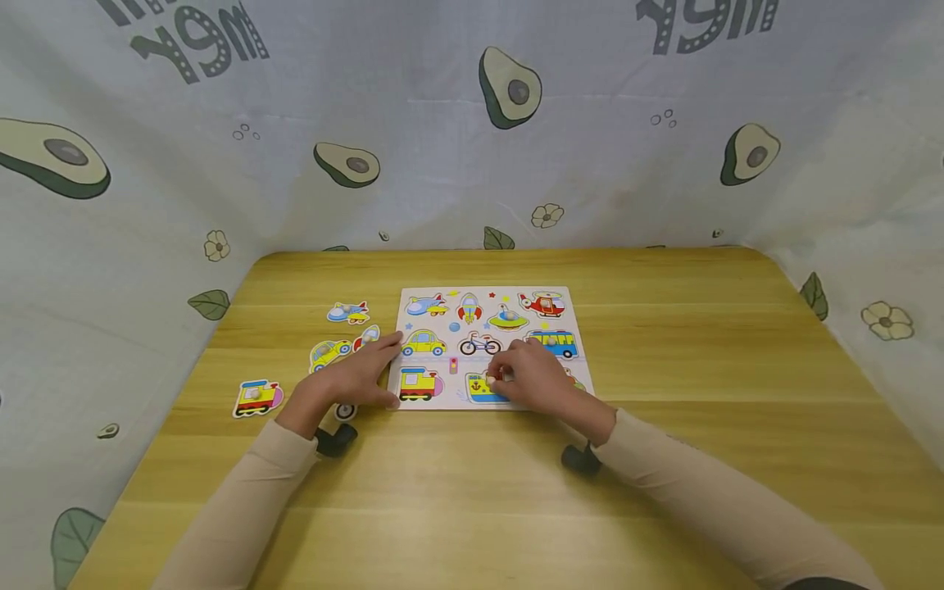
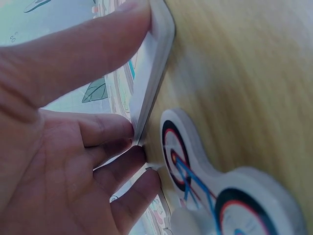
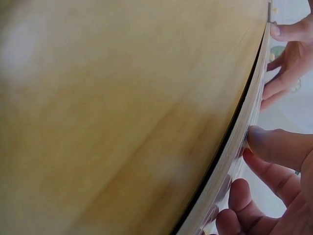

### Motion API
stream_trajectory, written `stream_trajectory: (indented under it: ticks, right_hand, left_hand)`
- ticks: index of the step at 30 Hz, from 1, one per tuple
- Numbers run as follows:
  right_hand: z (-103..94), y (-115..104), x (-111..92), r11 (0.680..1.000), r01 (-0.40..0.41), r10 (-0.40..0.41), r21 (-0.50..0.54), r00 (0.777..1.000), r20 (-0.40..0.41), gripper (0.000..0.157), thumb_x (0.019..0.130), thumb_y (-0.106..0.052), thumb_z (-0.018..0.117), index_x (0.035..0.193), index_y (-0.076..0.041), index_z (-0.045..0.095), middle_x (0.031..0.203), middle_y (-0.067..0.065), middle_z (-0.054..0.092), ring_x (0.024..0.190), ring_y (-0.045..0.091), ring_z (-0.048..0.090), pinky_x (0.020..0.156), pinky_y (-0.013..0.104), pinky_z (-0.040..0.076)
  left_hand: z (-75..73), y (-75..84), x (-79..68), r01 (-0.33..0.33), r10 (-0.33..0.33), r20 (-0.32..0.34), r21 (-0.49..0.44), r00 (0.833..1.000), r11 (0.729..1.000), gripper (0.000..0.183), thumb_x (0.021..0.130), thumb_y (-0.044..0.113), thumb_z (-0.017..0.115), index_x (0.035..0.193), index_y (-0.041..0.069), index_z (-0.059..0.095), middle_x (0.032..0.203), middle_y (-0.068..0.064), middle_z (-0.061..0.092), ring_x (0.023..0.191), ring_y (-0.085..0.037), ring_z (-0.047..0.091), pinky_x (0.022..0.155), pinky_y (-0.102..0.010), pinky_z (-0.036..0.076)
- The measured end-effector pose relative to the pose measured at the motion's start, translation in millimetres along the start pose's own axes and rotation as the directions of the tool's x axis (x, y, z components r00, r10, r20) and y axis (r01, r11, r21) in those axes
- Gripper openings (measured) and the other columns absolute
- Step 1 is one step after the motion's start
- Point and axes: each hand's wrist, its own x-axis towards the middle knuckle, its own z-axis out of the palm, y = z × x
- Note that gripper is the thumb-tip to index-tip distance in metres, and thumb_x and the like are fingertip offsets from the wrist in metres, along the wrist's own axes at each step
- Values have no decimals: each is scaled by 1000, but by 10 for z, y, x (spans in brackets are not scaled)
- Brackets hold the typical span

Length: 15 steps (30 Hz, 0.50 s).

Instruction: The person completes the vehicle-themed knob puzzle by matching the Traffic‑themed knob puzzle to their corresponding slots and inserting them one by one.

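Note:
My right hand (image 1: pixel 534 375) pinches the small knob of a yellow-and-blue ship puzzle piece (image 1: pixel 478 393) between thumb and forefinger. The piece lies over the lower middle of a white vehicle puzzle board (image 1: pixel 453 395). At the board's left side, my left hand (image 1: pixel 357 375) touches the edge with outstretched fingers, its thumb by the near corner. Close under that hand lies a bicycle piece (image 2: pixel 234 196), partly hidden in the head view. A bus piece (image 1: pixel 556 344) with a knob sits on the board beside my right hand, which covers part of the bottom row.
Left of the board lie a loose train piece (image 1: pixel 256 397), a yellow car piece (image 1: pixel 328 355), an airplane piece (image 1: pixel 349 312) and a rocket piece (image 1: pixel 366 336). All rest on a wooden table (image 1: pixel 686 328). An avocado-print cloth (image 1: pixel 428 123) hangs behind and at both sides.

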Motion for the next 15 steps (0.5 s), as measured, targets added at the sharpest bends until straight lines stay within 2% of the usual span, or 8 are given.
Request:
stream_trajectory:
  ticks: [3, 7, 12, 15]
  right_hand:
    - [-7, 27, 5, 1000, 17, -17, 14, 1000, 3, 6, 85, -23, 76, 90, -19, 76, 80, -2, 61, 82, 17, 48, 74, 30, 38]
    - [-75, 119, -40, 995, 60, -62, 76, 998, 22, 15, 86, -23, 74, 100, -18, 77, 85, 0, 65, 86, 17, 50, 80, 33, 40]
    - [-249, 344, -223, 989, 92, -92, 112, 996, -12, 22, 87, -17, 72, 108, -11, 75, 97, 5, 68, 96, 23, 54, 85, 39, 45]
    - [-352, 508, -365, 991, 73, -69, 115, 997, -42, 21, 87, -15, 73, 107, -10, 74, 104, 7, 69, 102, 26, 57, 88, 42, 47]
  left_hand:
    - [-11, 6, 3, 7, -7, 4, -1, 1000, 1000, 91, 85, 24, 76, 154, -4, 25, 166, -18, 16, 153, -40, 18, 124, -53, 23]
    - [-10, 0, -6, 15, -15, 7, -2, 1000, 1000, 91, 85, 24, 77, 154, -5, 26, 166, -19, 16, 153, -41, 18, 124, -54, 23]
    - [6, 4, -16, 4, -4, 4, -1, 1000, 1000, 91, 84, 24, 77, 153, -6, 27, 166, -20, 17, 152, -42, 19, 124, -54, 23]
    - [13, 9, -7, -11, 11, 0, -8, 1000, 1000, 90, 84, 24, 77, 153, -7, 27, 165, -21, 17, 152, -43, 19, 123, -55, 23]
